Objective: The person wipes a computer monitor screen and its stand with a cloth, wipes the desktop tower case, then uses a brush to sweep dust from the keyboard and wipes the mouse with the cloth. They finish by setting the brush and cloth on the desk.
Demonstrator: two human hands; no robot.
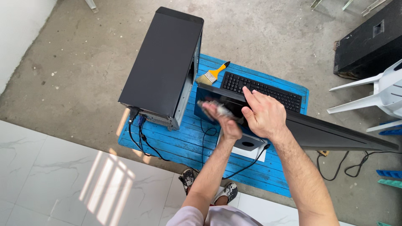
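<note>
A black flat monitor [326, 134] stands on a blue slatted table [176, 142], seen from above and behind. My right hand [264, 115] grips its top edge near the left end. My left hand [222, 119] is blurred and shut on a grey cloth [213, 108], pressed against the monitor's screen side at its left corner. Behind the monitor lies a black keyboard [261, 88]. A paintbrush [212, 74] with a yellow handle rests beside it.
A black computer tower [161, 62] stands on the table's left, cables [140, 138] hanging from its rear. A white box [250, 146] sits under the monitor. A black speaker cabinet [368, 39] and white plastic chair [383, 94] stand right. My shoes [188, 178] are below.
</note>
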